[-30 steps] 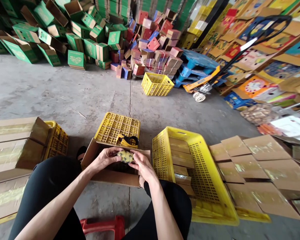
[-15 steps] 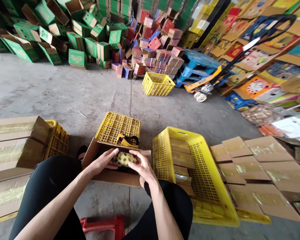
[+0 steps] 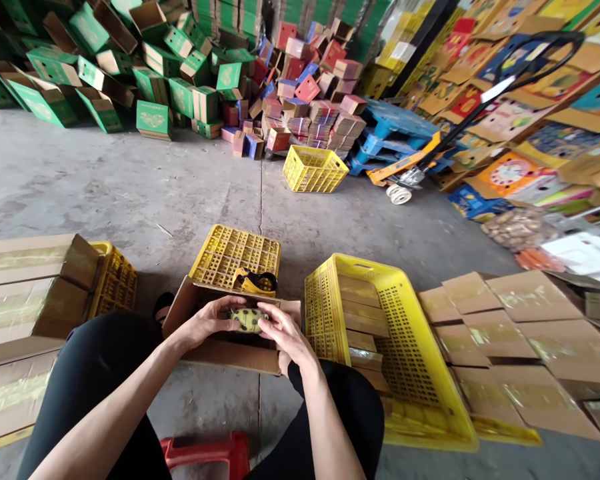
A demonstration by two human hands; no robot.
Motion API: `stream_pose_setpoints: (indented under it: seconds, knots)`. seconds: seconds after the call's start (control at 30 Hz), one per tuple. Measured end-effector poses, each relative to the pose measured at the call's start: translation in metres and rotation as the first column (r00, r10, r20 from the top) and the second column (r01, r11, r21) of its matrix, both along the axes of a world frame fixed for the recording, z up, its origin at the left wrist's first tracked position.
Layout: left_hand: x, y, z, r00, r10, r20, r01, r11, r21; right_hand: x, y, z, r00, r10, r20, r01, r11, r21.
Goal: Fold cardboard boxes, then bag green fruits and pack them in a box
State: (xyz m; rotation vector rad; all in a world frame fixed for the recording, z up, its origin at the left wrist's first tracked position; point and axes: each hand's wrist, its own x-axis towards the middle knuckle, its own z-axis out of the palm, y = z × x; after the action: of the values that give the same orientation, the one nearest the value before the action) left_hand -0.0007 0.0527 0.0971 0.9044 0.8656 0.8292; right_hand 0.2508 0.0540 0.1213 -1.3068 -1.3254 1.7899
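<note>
Both hands, left (image 3: pixel 211 321) and right (image 3: pixel 285 335), closed their grip on a small yellow spotted packet (image 3: pixel 249 319), held over the open carton (image 3: pixel 225 347) at the near floor edge. Half a second earlier the fingers lay flatter and the packet sat lower; it was now pinched tighter, suggesting it was being pressed into shape. A tape dispenser (image 3: pixel 257 282) rested on the upturned crate (image 3: pixel 234 254) just behind.

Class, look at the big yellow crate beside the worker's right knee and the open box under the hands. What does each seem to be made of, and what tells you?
Yellow crate: apparently moulded plastic, slightly glossy, with a regular grid of holes in its walls. Open box: brown corrugated cardboard by the look, matt, with folded flaps and raw edges.
</note>
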Motion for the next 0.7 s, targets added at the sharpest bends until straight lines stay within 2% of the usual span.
stream_pose_setpoints:
  seconds: [0.17, 0.27, 0.33, 0.4, 0.43, 0.5, 0.6, 0.7]
  knots:
    - [0.001, 0.001, -0.003, 0.994, -0.095, -0.059, 0.1, 0.992, 0.078, -0.002, -0.005, -0.006, 0.999, 0.013, 0.038, -0.014, 1.0, 0.028]
    - [-0.011, 0.004, -0.018, 0.963, -0.079, -0.256, 0.146, 0.957, 0.251, 0.001, -0.003, -0.013, 0.982, 0.006, 0.187, -0.033, 0.99, 0.141]
    - [-0.021, 0.007, -0.035, 0.86, 0.084, -0.504, 0.135, 0.913, 0.384, 0.002, -0.001, -0.02, 0.936, -0.025, 0.351, -0.068, 0.965, 0.252]
    - [-0.03, 0.01, -0.052, 0.68, 0.245, -0.691, 0.131, 0.887, 0.443, 0.002, 0.0, -0.03, 0.875, -0.065, 0.481, -0.124, 0.928, 0.351]
    - [-0.032, 0.011, -0.06, 0.612, 0.266, -0.745, 0.164, 0.878, 0.449, 0.001, 0.001, -0.035, 0.85, -0.081, 0.521, -0.154, 0.907, 0.392]
    - [-0.033, 0.01, -0.074, 0.527, 0.254, -0.811, 0.255, 0.863, 0.436, -0.002, 0.001, -0.043, 0.819, -0.095, 0.567, -0.214, 0.865, 0.454]
    - [-0.026, 0.005, -0.088, 0.439, 0.219, -0.871, 0.358, 0.847, 0.393, -0.009, -0.001, -0.051, 0.797, -0.1, 0.595, -0.288, 0.803, 0.521]
    - [-0.02, 0.0, -0.096, 0.39, 0.214, -0.896, 0.377, 0.85, 0.367, -0.013, -0.004, -0.056, 0.755, -0.133, 0.642, -0.37, 0.722, 0.584]
